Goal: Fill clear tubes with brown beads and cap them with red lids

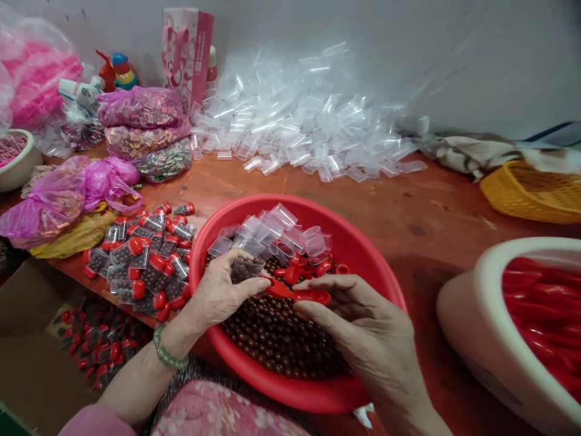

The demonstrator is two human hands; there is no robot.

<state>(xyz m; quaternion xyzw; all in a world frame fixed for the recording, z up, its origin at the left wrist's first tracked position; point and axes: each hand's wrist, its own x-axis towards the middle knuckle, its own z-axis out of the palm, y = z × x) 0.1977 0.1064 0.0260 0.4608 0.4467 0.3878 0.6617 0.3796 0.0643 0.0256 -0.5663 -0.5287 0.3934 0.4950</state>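
Over a red basin, my left hand is closed around a clear plastic case with brown balls inside. My right hand pinches a red plastic cap piece between thumb and fingers. The red piece reaches towards the left thumb, close to the case's end; whether they touch is unclear. Beneath both hands lie many small round brown balls. Empty clear cases are heaped on the balls at the basin's far side, with several loose red caps in front of them.
Filled, red-capped cases lie left of the basin; more fill a cardboard box below. At right stand a white tub of red pieces and a yellow basket. Clear cases and plastic bags line the wall.
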